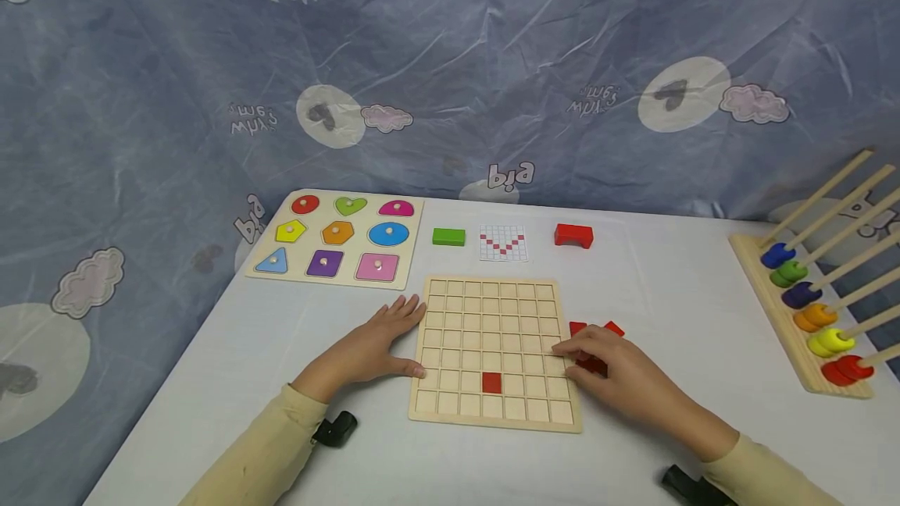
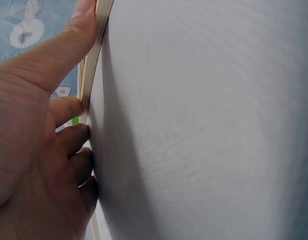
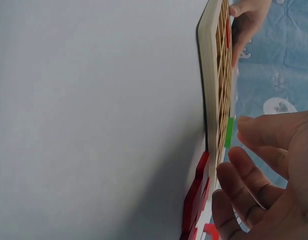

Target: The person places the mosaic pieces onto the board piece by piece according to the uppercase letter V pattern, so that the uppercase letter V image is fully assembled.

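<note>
Wooden grid board (image 1: pixel 495 350): lies flat on the white table (image 1: pixel 668 287), between the two hands; one red square tile (image 1: pixel 491 383) sits in a cell of its second row from the near edge.
Left hand (image 1: pixel 373 346): laid flat on the table, fingers straight and slightly spread, thumb and fingertips touching the board's left edge (image 2: pixel 91 75).
Right hand (image 1: pixel 608 369): fingers loosely bent, tips at the board's right edge, over the loose red tiles (image 1: pixel 594 334); whether it pinches a tile cannot be told.
Behind the board: green block (image 1: pixel 448 236), pattern card (image 1: pixel 503 243), red arch block (image 1: pixel 573 235).
Far left: shape puzzle (image 1: pixel 337 240).
Right edge: ring stacker (image 1: pixel 816 311).
</note>
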A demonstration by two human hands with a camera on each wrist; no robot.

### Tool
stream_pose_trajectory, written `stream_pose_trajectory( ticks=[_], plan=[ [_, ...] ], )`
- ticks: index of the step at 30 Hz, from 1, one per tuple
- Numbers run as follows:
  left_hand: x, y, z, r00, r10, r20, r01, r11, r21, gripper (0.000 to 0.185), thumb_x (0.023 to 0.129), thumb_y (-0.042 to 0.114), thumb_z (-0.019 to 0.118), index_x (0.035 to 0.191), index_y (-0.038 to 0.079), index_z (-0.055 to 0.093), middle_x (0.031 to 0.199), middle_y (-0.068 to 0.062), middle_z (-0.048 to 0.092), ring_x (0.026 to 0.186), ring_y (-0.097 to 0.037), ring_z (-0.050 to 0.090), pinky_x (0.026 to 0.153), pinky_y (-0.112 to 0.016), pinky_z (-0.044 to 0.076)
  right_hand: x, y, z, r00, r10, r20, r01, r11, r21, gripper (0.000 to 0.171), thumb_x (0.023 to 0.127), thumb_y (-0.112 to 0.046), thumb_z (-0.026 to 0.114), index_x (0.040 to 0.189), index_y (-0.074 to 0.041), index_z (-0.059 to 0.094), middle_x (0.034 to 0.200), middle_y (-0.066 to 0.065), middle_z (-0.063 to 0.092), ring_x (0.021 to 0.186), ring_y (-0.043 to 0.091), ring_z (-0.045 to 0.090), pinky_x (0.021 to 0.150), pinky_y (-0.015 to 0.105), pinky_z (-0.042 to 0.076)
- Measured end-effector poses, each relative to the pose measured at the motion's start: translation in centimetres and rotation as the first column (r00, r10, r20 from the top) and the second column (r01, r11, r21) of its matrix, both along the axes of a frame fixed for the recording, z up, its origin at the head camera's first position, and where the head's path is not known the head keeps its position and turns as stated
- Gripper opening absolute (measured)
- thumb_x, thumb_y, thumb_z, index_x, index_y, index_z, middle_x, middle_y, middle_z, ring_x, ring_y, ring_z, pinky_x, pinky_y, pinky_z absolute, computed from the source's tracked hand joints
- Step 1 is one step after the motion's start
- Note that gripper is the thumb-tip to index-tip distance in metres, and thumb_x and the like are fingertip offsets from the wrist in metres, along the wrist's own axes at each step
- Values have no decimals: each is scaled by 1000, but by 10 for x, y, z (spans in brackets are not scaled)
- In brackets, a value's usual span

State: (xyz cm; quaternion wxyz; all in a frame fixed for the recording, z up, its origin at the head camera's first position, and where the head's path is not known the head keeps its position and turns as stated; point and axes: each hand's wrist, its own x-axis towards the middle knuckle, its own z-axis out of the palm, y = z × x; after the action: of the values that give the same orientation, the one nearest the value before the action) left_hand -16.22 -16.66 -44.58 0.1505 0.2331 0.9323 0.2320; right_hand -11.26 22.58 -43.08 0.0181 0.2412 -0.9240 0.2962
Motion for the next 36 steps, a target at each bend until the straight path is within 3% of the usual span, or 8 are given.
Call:
stream_pose_trajectory(
  ticks=[9, 26, 36],
  plan=[
    [0, 0, 0, 1000, -4, 0, 4, 1000, 3, 106, 78, 53, 83, 161, 13, 31, 169, -6, 19, 157, -28, 8, 127, -47, 10, -4, 17, -5, 998, -36, -46, 38, 999, 35, 38, 81, -9, 86, 116, -21, 76, 102, -10, 63, 89, 8, 56, 76, 24, 54],
    [0, -1, -1, 1000, -7, 0, 7, 1000, 6, 105, 78, 53, 83, 161, 13, 31, 169, -6, 19, 157, -28, 8, 127, -47, 10, -8, 21, -7, 994, -110, -1, 109, 986, 125, 37, 81, -8, 86, 116, -16, 76, 97, -8, 62, 87, 12, 51, 69, 26, 50],
    [-1, -2, -2, 1000, -10, -1, 10, 1000, 8, 105, 78, 52, 84, 161, 13, 31, 169, -6, 18, 157, -27, 7, 127, -46, 10, -10, 22, -8, 994, -101, -37, 105, 988, 114, 31, 81, -10, 86, 109, -17, 76, 90, -12, 59, 85, 9, 51, 69, 25, 49]
  ],
)
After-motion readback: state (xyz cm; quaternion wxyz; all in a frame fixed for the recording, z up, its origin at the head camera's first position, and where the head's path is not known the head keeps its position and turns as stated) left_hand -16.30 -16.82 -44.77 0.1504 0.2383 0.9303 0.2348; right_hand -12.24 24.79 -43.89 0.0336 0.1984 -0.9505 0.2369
